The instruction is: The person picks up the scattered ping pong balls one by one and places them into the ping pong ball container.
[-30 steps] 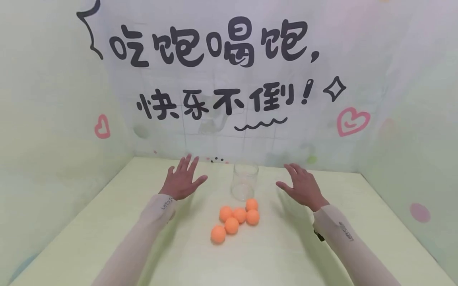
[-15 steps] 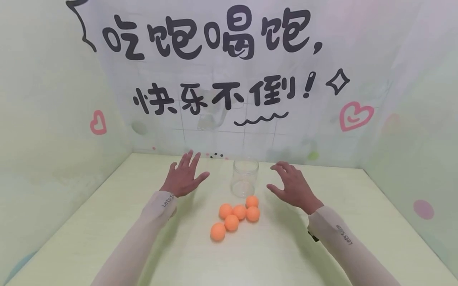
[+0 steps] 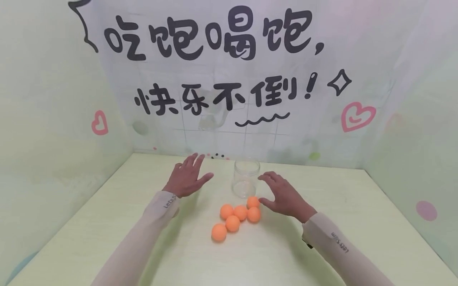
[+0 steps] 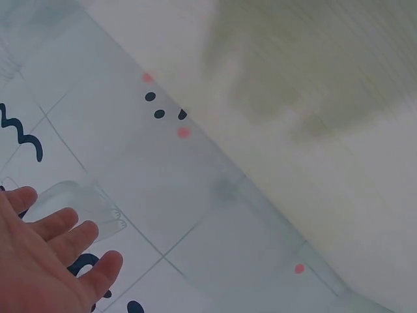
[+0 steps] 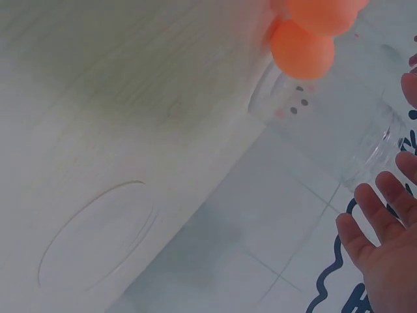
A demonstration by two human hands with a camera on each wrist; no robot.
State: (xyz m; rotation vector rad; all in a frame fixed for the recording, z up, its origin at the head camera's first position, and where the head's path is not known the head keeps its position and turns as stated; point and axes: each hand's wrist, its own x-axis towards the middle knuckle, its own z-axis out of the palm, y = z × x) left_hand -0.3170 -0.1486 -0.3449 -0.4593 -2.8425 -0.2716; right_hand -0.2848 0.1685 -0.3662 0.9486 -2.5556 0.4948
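Observation:
A clear, open-topped jar [image 3: 246,178] stands upright near the back of the table. In front of it lie several orange balls [image 3: 232,223], grouped close together. My right hand [image 3: 286,197] hovers just right of the jar and the balls, fingers loosely bent, holding nothing. In the head view its thumb tip overlaps the edge of the rearmost ball [image 3: 253,202]. Over the table left of the jar, my left hand [image 3: 186,176] is held with fingers spread and no object in it. The right wrist view shows the jar [image 5: 326,130] beyond the fingers.
A faint, clear round disc [image 5: 98,238] lies flat on the table in the right wrist view. Behind the table [image 3: 200,258] hangs a printed wall sheet [image 3: 161,135] with black writing. Pale side walls [image 3: 411,159] close off left and right.
My right hand has moved left toward the jar and the balls, its fingers bending a little more. The left hand has shifted slightly right. Jar and balls stay in place.

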